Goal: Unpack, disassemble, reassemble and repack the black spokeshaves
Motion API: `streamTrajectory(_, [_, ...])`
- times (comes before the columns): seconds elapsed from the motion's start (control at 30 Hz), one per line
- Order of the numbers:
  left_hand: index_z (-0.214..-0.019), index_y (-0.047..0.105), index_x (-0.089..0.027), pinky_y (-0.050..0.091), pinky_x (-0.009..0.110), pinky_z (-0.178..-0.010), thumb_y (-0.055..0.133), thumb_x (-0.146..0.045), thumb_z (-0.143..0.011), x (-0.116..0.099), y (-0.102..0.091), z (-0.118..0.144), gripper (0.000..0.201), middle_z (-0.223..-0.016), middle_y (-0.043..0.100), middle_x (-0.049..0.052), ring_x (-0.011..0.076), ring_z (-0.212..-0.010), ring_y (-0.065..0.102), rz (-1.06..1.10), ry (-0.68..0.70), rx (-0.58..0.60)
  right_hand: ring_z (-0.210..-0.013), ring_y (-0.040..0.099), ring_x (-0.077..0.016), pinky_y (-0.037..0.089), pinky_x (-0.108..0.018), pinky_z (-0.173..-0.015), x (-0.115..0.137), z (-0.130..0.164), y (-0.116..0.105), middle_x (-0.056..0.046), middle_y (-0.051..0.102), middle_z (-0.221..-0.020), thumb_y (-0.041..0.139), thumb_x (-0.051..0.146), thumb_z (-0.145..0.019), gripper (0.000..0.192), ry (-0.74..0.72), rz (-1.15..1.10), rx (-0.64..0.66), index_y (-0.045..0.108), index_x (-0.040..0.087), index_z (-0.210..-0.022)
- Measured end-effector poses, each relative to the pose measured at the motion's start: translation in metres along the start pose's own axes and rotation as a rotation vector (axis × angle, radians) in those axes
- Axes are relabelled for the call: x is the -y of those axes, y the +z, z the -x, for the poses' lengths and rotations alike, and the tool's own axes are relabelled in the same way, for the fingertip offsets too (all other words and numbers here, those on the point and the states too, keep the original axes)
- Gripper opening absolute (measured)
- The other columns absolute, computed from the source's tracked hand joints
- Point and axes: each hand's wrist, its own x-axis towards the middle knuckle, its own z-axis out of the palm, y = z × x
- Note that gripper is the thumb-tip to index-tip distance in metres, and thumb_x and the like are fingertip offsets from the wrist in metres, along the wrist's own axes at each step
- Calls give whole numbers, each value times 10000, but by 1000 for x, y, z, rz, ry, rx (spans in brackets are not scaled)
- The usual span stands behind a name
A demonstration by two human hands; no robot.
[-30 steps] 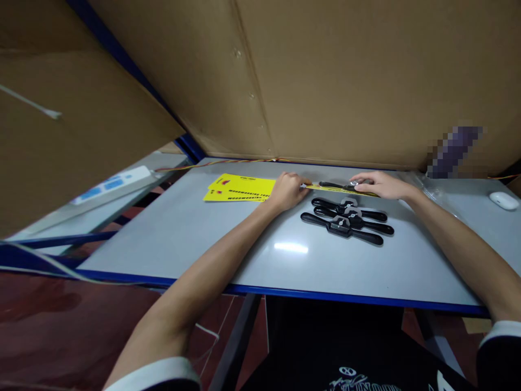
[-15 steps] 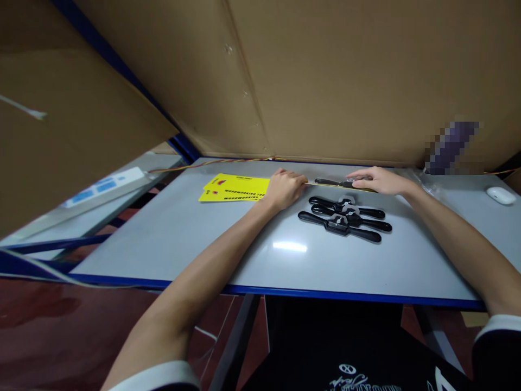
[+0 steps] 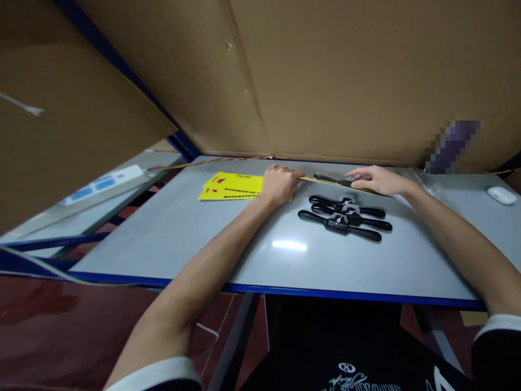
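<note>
My left hand (image 3: 280, 183) is closed on the left end of a yellow printed card (image 3: 323, 182), seen nearly edge-on. Behind or on that card lies a black spokeshave (image 3: 325, 178), and my right hand (image 3: 376, 180) has its fingers curled over its middle and right part. The right fingertips are partly hidden. Nearer to me, three more black spokeshaves (image 3: 338, 222) with grey metal blades lie side by side. Beneath and left of my left hand, more yellow cards (image 3: 232, 187) with black lettering overlap on the table.
The grey-white table (image 3: 171, 239) has a blue front edge. Clear plastic wrapping (image 3: 423, 182) lies past my right wrist, and a white mouse-shaped object (image 3: 501, 195) sits at far right. Cardboard (image 3: 325, 81) walls the back. A power strip (image 3: 101, 184) is on the left.
My left hand has shifted slightly left with the card's end, and the card's edge is more tilted, showing farther to the right. My right hand stays nearly in place at the spokeshave.
</note>
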Motion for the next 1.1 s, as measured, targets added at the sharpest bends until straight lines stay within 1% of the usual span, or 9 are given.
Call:
streamTrajectory(0.13, [-1333,840,-279,545,446,-975,518,-318,-1065,4,-6,1,421,-1293,831,130,362,-1214,760,19,-64,8,-1209,744,-362,538,-593,-1149,-3,0,1,-133,806,-1294,792,607,-867,648,15,-54,8,766,236,-1398])
streamTrajectory(0.3, [-1352,835,-295,548,438,-911,504,-357,-1062,23,-9,2,445,-1339,817,114,385,-1230,747,48,-134,-50,-1233,742,-351,537,-594,-1155,-5,2,0,-117,806,-1315,804,574,-872,594,8,-78,-15,761,262,-1376])
streamTrajectory(0.43, [-1340,841,-309,538,406,-882,508,-392,-1066,40,-7,1,439,-1265,831,112,366,-1219,747,70,-127,-95,-1169,765,-347,581,-573,-1097,-7,2,0,-119,812,-1303,845,592,-825,628,3,-76,-34,770,252,-1348])
streamTrajectory(0.53, [-1325,847,-312,535,394,-893,514,-364,-1060,49,-5,1,429,-1217,837,108,348,-1204,748,68,-122,-120,-1149,773,-344,589,-570,-1083,-9,1,-1,-124,818,-1284,848,599,-815,647,4,-82,-28,768,237,-1345])
streamTrajectory(0.63, [-1330,845,-315,542,395,-914,512,-328,-1050,55,-3,1,435,-1239,835,102,343,-1222,745,65,-138,-107,-1184,766,-345,581,-565,-1096,-9,1,-2,-119,817,-1297,843,594,-816,620,2,-95,-1,769,247,-1324])
streamTrajectory(0.8, [-1334,843,-284,554,425,-968,535,-305,-1022,66,-2,0,440,-1315,818,117,374,-1277,734,82,-211,-65,-1234,749,-345,569,-540,-1093,-5,3,-3,-105,810,-1336,842,595,-813,596,13,-80,19,758,262,-1299])
streamTrajectory(0.93, [-1360,832,-256,548,431,-1047,555,-253,-998,92,-2,8,455,-1382,798,124,373,-1330,715,114,-317,-126,-1135,758,-331,581,-501,-1008,-11,9,-9,-108,820,-1263,850,621,-780,615,31,-40,19,751,249,-1260])
streamTrajectory(1.03, [-1404,804,-206,543,433,-1073,574,-231,-989,119,-1,21,476,-1389,793,144,364,-1306,726,153,-462,-172,-941,730,-276,575,-447,-861,-20,15,-14,-105,810,-1190,844,645,-760,625,62,-10,-13,742,234,-1219])
streamTrajectory(1.1, [-1426,780,-157,545,440,-1076,545,-201,-992,135,0,30,496,-1382,793,161,351,-1251,749,164,-516,-203,-838,682,-237,549,-414,-778,-25,18,-14,-93,794,-1144,848,644,-746,616,85,-21,-42,728,232,-1188])
